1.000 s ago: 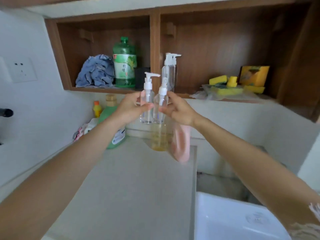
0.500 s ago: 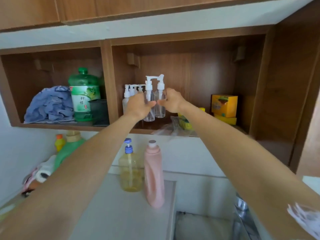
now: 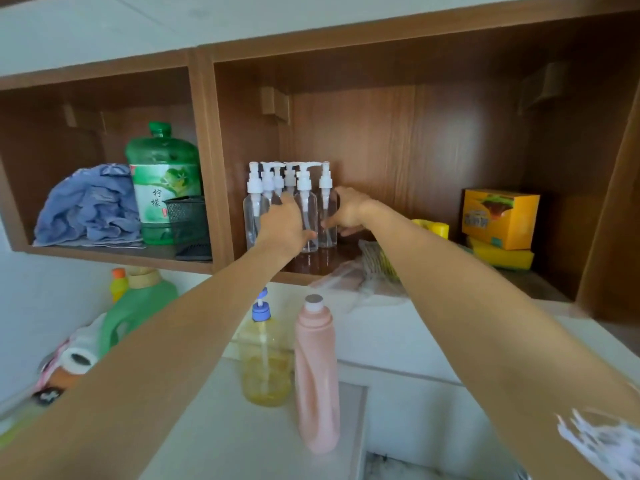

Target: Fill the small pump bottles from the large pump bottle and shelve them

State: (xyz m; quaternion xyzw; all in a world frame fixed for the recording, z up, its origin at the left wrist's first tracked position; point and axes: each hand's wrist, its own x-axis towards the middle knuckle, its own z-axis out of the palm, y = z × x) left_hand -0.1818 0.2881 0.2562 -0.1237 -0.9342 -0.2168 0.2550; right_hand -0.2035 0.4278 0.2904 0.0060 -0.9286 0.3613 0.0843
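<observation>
Several small clear pump bottles with white pumps stand in a cluster at the left of the right-hand shelf bay [image 3: 346, 258]. My left hand [image 3: 284, 223] grips one small bottle [image 3: 309, 220] at the front of the cluster. My right hand [image 3: 348, 211] holds the small bottle [image 3: 327, 216] beside it, on the cluster's right. Both bottles stand upright on the shelf board. The large pump bottle [image 3: 265, 358] with a blue pump and yellow liquid stands on the counter below, between my forearms.
A pink bottle [image 3: 317, 372] stands next to the large pump bottle. A green detergent jug [image 3: 136, 313] and a small orange-capped bottle sit at the counter's left. The left bay holds a blue cloth [image 3: 88, 206], a green bottle [image 3: 162, 181] and a black basket. Yellow sponges and a yellow box [image 3: 500, 216] lie at the right.
Both hands carried the two small bottles up from above the counter into the right shelf bay and set them down beside the other small bottles. The camera view has tilted upward.
</observation>
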